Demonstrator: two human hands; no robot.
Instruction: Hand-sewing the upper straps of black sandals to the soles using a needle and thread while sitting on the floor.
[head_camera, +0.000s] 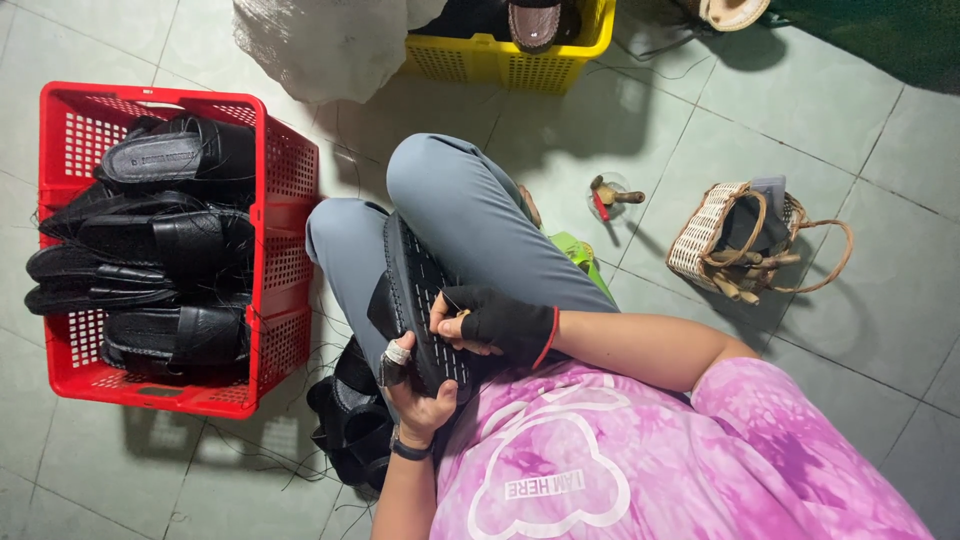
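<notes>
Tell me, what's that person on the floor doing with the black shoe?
A person sits on the tiled floor with a black shoe sole resting on their knee. The left hand holds its lower end in a firm grip, while the gloved right hand pinches something small against the sole's stitched edge. A red crate full of black shoes stands beside them, with a wicker basket on the other side.

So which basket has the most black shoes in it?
The red crate on the left. It is piled with black shoes, while the yellow crate at the top shows only one, and the little wicker basket holds tools instead.
</notes>
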